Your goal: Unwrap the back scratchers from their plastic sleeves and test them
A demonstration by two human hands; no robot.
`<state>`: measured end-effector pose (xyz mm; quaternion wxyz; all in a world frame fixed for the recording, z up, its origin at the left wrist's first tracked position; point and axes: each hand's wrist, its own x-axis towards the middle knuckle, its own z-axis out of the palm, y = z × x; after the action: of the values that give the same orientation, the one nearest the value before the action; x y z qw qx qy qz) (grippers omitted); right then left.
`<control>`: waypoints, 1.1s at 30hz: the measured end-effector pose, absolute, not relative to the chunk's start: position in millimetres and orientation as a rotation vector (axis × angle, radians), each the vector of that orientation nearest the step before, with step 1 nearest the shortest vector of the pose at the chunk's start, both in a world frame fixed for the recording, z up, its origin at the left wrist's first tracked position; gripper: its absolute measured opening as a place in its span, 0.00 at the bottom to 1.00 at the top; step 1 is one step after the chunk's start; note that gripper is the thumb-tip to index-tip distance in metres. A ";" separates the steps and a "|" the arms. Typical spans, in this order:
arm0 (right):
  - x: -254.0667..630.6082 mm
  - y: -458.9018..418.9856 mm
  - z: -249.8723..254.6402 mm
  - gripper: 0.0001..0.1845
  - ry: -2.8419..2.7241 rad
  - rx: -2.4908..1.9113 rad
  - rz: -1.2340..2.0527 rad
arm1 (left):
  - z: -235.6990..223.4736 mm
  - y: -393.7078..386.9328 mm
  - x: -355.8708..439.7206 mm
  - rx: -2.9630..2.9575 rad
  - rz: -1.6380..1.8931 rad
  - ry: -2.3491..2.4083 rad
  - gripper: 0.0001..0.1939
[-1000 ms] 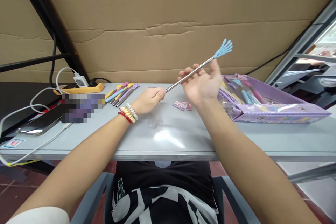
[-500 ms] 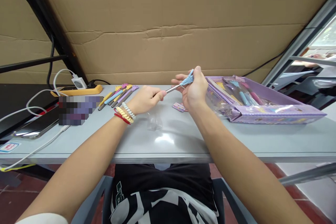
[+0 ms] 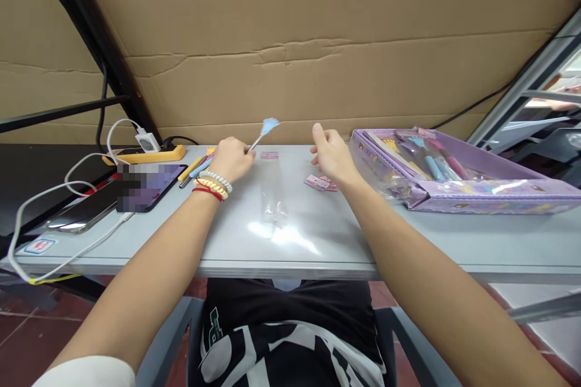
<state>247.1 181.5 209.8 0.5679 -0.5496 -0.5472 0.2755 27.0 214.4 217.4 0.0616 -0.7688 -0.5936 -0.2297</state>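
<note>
My left hand [image 3: 232, 158] is closed round the handle of a small back scratcher [image 3: 264, 130], whose short metal rod ends in a blue claw pointing up and right. It hovers just right of a row of several more scratchers [image 3: 198, 165] with coloured handles lying on the grey table [image 3: 290, 242]. My right hand [image 3: 330, 155] floats over the table with fingers loosely curled and nothing in it, just above some small pink labels [image 3: 320, 182]. A clear plastic sleeve [image 3: 273, 193] lies between my hands.
A purple box [image 3: 458, 176] of packaged scratchers sits at the right. At the left are a phone [image 3: 86, 210], a blurred tablet [image 3: 147, 184], white cables and a yellow power strip [image 3: 143, 154]. A cardboard wall stands behind the table.
The scratcher's rod, extended a second ago, was pushed short by my right hand. My right hand then let go, and my left hand carried the scratcher left toward the row.
</note>
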 end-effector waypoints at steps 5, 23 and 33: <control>244.9 174.6 206.8 0.34 -1.419 -1.378 0.579 | 207.2 232.0 9.2 -2.145 -0.294 -2.154 0.11; 238.7 163.9 207.6 0.36 -1.860 -1.509 0.511 | 198.5 245.9 -7.7 -1.914 -0.353 -2.323 0.17; 235.0 157.1 214.7 0.35 -2.030 -1.622 0.486 | 206.3 242.9 -12.7 -1.785 -0.444 -2.354 0.27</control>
<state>235.0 157.1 214.7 0.2467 -0.5947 -0.7442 0.1780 -12.7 242.9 206.3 0.0772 -0.5958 -0.7856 -0.1481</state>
